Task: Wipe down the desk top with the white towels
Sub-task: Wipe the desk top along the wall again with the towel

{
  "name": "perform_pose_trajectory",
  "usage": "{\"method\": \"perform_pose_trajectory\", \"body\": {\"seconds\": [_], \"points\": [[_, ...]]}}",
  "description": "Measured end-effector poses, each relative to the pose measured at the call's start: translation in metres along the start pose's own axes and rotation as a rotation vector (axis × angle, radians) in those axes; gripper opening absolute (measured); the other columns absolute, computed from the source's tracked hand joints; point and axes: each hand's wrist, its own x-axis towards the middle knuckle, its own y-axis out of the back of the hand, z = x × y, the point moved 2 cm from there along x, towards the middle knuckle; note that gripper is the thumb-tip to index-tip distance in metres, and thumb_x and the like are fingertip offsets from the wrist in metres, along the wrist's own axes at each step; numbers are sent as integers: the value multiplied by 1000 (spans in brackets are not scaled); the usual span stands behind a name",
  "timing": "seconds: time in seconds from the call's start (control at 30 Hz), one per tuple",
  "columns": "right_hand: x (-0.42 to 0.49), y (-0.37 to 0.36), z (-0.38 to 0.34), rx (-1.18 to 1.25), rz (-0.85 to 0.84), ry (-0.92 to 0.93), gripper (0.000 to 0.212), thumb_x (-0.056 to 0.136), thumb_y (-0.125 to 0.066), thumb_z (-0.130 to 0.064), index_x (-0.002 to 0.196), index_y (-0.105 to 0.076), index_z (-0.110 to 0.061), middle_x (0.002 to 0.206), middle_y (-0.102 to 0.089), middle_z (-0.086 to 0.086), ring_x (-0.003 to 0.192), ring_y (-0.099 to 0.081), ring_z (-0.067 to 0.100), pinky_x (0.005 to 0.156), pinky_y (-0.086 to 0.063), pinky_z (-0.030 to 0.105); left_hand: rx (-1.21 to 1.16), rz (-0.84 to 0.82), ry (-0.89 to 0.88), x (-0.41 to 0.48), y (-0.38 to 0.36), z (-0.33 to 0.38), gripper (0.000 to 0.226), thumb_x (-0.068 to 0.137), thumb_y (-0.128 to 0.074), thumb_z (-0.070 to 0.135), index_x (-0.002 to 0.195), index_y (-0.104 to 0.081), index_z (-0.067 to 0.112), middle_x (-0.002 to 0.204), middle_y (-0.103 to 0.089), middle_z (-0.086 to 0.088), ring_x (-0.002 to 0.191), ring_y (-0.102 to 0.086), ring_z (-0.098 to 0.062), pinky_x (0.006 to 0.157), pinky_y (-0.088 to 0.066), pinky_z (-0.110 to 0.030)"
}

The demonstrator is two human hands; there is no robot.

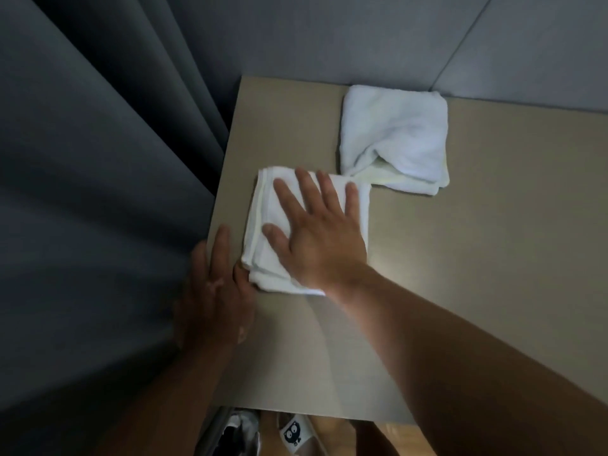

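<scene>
Two towels: near towel (263, 209) under spread right hand (319, 238), far towel (394, 136) free; left hand (214, 291) flat on desk (460, 258).

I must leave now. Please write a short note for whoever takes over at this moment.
Right hand: open, pressed flat on the folded near towel by the desk top's left edge.
Left hand: open, resting at that edge, beside the towel's near corner.
Second towel: folded, untouched, by the back wall.
Done: cannot tell how much is wiped.
Left: wipe the whole top to be safe.
</scene>
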Motion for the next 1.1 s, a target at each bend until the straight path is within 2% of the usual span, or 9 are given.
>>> {"method": "perform_pose_trajectory", "body": {"seconds": [0.07,0.17,0.37,0.5,0.6,0.67,0.77,0.9,1.1], "points": [[18,1,0,8,1,-20,70,102,-17,-67,164,-11,-34,173,-5,0,159,2,28,123,5,61,-28,20,5,-1,5,5,59,102,-28,44,160,-27,33,157,-38,-10,118,-58,-42,90,-51,-54],[25,0,-1,3,0,-20,71,101,-18,-67,164,-10,-34,173,-2,-1,158,5,27,123,8,60,-110,74,-2,0,7,7,64,99,-22,52,157,-33,30,150,-43,-13,111,-60,-43,91,-54,-56],[-52,-4,1,21,-40,22,75,100,-20,-70,164,-8,-34,173,5,-1,158,12,25,122,12,60,-114,19,-23,6,2,0,69,96,-21,55,160,-28,29,158,-35,-13,138,-43,-42,113,-40,-60],[-148,-9,23,41,-15,60,72,100,-32,-68,162,-26,-30,172,-13,2,159,-4,27,123,-5,63,-10,38,0,1,10,4,68,94,-28,52,157,-34,28,162,-31,-12,146,-32,-40,119,-28,-59],[-188,-13,49,14,-39,38,70,101,-37,-69,159,-34,-30,170,-22,0,158,-15,27,122,-13,64,99,114,-135,-1,9,18,60,93,-41,40,148,-45,17,157,-38,-19,144,-36,-41,116,-27,-65],[-188,-9,60,4,-61,38,70,101,-34,-70,160,-30,-32,170,-22,-2,158,-16,26,123,-12,62,124,65,-237,6,3,38,61,95,-41,41,151,-44,17,160,-36,-18,147,-34,-39,121,-24,-63],[-167,-2,69,17,-70,20,70,102,-29,-70,162,-23,-34,171,-18,-4,158,-12,24,124,-7,60,147,-57,-309,21,-9,76,69,97,-30,50,161,-32,23,172,-20,-10,158,-17,-31,128,-12,-54],[-130,8,83,37,-43,-31,70,101,-27,-69,162,-21,-36,172,-13,-5,159,-6,23,125,-5,60,203,-54,-291,35,-24,99,60,106,-24,47,164,-24,31,174,-13,-3,161,-7,-24,128,-7,-55],[-91,13,97,56,28,-76,69,101,-31,-68,162,-25,-35,172,-15,-3,159,-7,23,125,-4,59,204,67,-337,32,-26,99,58,103,-31,46,156,-41,24,165,-36,-11,153,-31,-35,121,-22,-63]]}}
